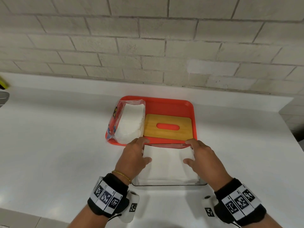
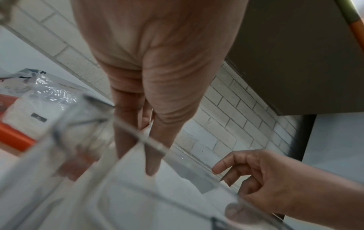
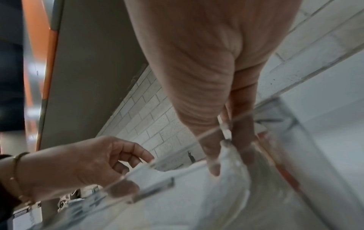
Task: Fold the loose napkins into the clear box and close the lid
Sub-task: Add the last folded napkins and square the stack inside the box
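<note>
two hands, the left hand and right hand, pinch opposite ends of one white napkin stack between thumb and curled fingers inside one clear box, beside one wooden lid on one red tray.

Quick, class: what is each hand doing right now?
Left hand: grip pinches the napkins' left edge in the clear box.
Right hand: grip pinches their right edge.

Looks like a kitchen or canteen: white worktop against a pale brick-tile wall; red serving tray on it; cabinet overhead.
</note>
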